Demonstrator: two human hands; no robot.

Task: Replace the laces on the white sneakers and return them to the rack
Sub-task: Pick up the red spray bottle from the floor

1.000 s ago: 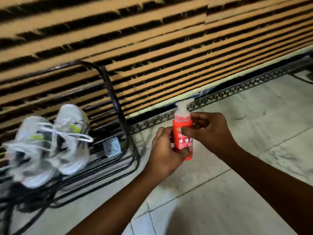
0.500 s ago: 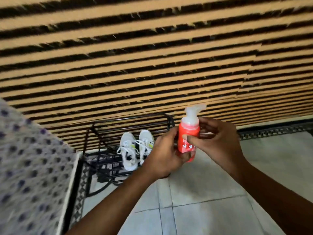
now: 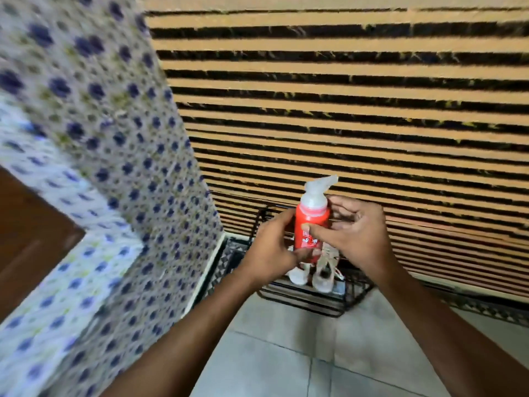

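Observation:
A red pump bottle (image 3: 312,222) with a clear white nozzle is upright in front of me, held in both hands. My left hand (image 3: 272,249) grips its lower left side with fingers curled round it. My right hand (image 3: 356,234) holds the right side, thumb across the label. Behind and below the bottle, the pair of white sneakers (image 3: 315,275) sits on the black wire rack (image 3: 329,299), partly hidden by my hands.
A wall of tan and black horizontal slats (image 3: 357,96) fills the back. A pillar with blue dotted tiles (image 3: 108,167) stands close at the left, beside a brown wooden panel (image 3: 25,227). Pale floor tiles (image 3: 286,362) lie below.
The view has swung left and back: the rack and sneakers moved from the left to behind my hands, and the tiled pillar now fills the left. Both hands keep the bottle.

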